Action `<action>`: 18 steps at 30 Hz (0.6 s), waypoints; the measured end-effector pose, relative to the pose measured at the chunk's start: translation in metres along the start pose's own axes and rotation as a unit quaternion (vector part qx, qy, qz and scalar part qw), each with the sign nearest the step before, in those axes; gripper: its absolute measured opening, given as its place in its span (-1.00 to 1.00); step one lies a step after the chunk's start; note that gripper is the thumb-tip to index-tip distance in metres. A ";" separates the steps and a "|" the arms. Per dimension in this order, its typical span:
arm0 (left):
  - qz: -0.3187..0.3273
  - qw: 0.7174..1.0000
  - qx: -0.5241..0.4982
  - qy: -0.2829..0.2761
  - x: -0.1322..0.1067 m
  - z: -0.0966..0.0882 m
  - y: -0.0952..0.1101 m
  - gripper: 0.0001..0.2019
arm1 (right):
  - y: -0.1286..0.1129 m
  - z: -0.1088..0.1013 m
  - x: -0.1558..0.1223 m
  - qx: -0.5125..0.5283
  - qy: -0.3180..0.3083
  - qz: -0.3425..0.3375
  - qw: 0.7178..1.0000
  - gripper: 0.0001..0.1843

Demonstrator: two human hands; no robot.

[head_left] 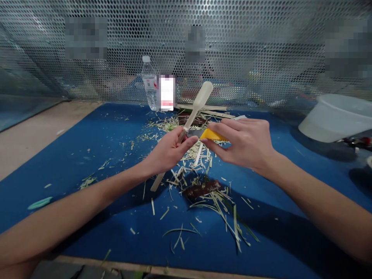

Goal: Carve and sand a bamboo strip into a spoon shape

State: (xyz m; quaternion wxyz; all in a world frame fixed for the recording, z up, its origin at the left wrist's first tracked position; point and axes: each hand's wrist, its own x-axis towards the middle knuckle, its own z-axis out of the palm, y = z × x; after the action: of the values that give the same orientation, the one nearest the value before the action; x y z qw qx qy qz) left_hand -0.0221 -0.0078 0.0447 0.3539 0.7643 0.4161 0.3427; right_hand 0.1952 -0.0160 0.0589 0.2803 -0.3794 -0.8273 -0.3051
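My left hand (170, 151) is closed around a long pale wooden stick (200, 101) that widens to a flat paddle end pointing up and away. Its lower end pokes out below my palm. My right hand (244, 141) grips a yellow-handled knife (211, 135), and the grey blade lies against the stick just above my left fingers. Both hands hover over a blue mat (87, 155) strewn with pale green and white shavings (215, 201).
A clear water bottle (149, 83) stands at the back by a perforated metal screen (261, 46). More pale sticks (209, 108) lie behind my hands. A white tub (337, 116) sits at the right. A dark brown piece (202, 189) lies among the shavings. A teal ring (40, 202) rests at left.
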 end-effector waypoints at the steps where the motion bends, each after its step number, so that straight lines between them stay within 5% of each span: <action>1: 0.003 1.000 0.002 0.000 0.000 0.000 0.000 -0.71 | 0.000 0.000 0.000 0.001 -0.004 0.001 1.000 -0.64; 9: -0.009 0.999 -0.031 0.008 0.001 0.001 -0.003 -0.67 | -0.009 0.000 0.000 -0.024 0.006 0.041 0.999 -0.63; 18: -0.002 0.999 -0.028 -0.020 0.000 -0.001 0.000 -0.72 | 0.000 0.001 -0.001 0.013 0.000 0.010 1.000 -0.63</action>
State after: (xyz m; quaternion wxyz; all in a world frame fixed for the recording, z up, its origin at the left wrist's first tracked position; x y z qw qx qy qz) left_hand -0.0225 -0.0076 0.0450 0.3838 0.7599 0.4009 0.3384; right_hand 0.1957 -0.0153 0.0579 0.2880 -0.3837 -0.8277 -0.2913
